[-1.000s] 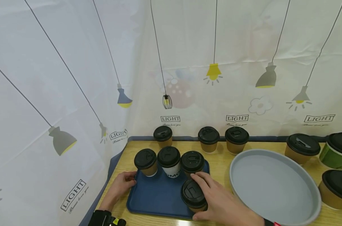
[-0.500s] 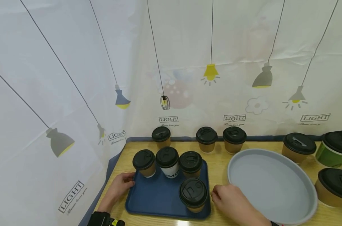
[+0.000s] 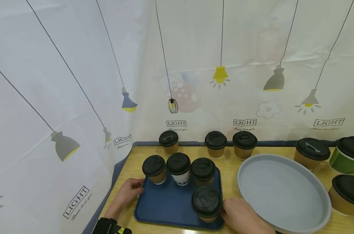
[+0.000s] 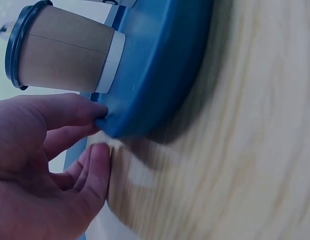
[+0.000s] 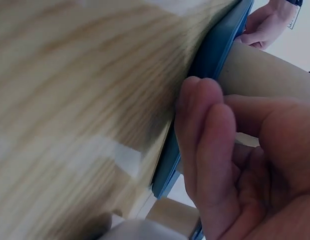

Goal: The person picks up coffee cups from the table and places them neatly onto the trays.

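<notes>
In the head view, a dark blue tray (image 3: 165, 204) carries several paper cups with black lids. A brown cup (image 3: 157, 179), a white cup (image 3: 181, 178) with dark lettering and another brown cup (image 3: 204, 181) stand along its far side. One more lidded cup (image 3: 206, 203) is at its near right corner. My left hand (image 3: 128, 193) grips the tray's left rim, with digits above and below the edge in the left wrist view. At the right rim, my right hand (image 3: 241, 214) holds the edge with curled fingers (image 5: 215, 135), close beside the near cup.
A round grey tray (image 3: 282, 191) lies on the wooden table (image 3: 229, 172) to the right. Lidded cups line the back, including a brown cup (image 3: 169, 148) behind the blue tray. A green cup (image 3: 347, 157) and a large brown cup (image 3: 347, 201) stand far right.
My right hand has let go of the near right cup, moved off it to the right and taken the tray's right rim. The tray with its cups has shifted slightly right.
</notes>
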A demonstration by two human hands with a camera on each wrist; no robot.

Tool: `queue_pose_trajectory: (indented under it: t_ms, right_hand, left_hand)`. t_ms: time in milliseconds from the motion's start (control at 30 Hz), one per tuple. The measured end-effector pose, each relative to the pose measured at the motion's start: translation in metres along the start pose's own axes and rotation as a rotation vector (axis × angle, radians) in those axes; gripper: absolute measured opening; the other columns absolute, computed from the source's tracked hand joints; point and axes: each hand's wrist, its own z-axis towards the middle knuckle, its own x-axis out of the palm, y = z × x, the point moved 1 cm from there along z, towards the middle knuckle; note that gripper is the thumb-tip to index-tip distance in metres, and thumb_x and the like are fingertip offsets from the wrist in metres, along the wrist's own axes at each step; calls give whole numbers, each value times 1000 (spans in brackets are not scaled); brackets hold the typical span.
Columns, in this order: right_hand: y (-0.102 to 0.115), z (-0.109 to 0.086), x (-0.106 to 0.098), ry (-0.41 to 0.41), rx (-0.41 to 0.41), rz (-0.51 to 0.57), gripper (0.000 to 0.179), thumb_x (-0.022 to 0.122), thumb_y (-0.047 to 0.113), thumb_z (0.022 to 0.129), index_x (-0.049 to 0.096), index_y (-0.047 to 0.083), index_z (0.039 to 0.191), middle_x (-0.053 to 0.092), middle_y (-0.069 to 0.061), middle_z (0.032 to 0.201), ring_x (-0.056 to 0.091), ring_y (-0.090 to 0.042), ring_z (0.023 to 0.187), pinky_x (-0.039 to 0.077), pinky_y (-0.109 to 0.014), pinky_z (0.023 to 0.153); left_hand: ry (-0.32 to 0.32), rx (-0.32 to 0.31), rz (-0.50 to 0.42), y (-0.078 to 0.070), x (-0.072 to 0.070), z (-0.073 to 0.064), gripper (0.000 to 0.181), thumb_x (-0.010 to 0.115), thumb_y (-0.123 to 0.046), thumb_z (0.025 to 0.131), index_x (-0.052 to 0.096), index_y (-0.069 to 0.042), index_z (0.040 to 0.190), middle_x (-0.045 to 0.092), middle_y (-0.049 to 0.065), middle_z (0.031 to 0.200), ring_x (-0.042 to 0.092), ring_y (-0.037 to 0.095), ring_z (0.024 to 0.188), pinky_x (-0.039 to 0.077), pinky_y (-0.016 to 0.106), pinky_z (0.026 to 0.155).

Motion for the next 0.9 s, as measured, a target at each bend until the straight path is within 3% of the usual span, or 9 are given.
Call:
queue_pose_trajectory:
  t_ms: [100,200,333,500,667,900]
  right_hand:
    - [-5,-5,-1,5,4,-13,32,78,10,84,58,14,60,56,-2,60,60,-28,58,52,-49,57]
    - [-11,-10,0,0,-42,-20,33,79,9,84,57,15,60,55,0,58,58,-25,55,50,-45,54]
    - [-15,-17,0,5,-80,-22,31,77,7,86,58,15,63,54,3,56,56,-21,52,49,-41,50]
    - [-13,-22,-1,94,16,-33,28,77,0,82,61,12,63,55,-1,57,60,-25,55,56,-46,56]
    - [-15,-28,-1,134,83,-36,28,76,-3,81,61,10,62,56,-4,59,60,-28,56,57,-50,58]
    - [-28,-41,0,110,112,-34,37,71,-5,80,51,14,56,53,-1,56,56,-20,53,56,-47,56]
  left_hand:
    - [13,9,36,-4,5,-2,42,74,0,85,73,3,126,72,10,107,61,17,88,50,32,72]
    - [24,10,76,-9,9,-5,41,75,-3,85,73,2,126,68,4,92,57,16,79,48,32,67]
    - [56,45,83,-15,15,-9,42,75,-5,87,70,5,128,68,2,89,60,15,76,50,30,62]
    - [115,88,58,-20,20,-8,43,74,-4,88,68,8,129,67,3,88,64,15,75,52,27,59]
    - [141,115,47,-22,23,-8,43,74,-1,87,68,11,127,66,2,85,64,13,70,51,25,57]
    - [210,145,15,-28,30,-13,45,75,-6,89,65,12,129,67,1,87,65,12,72,53,26,58]
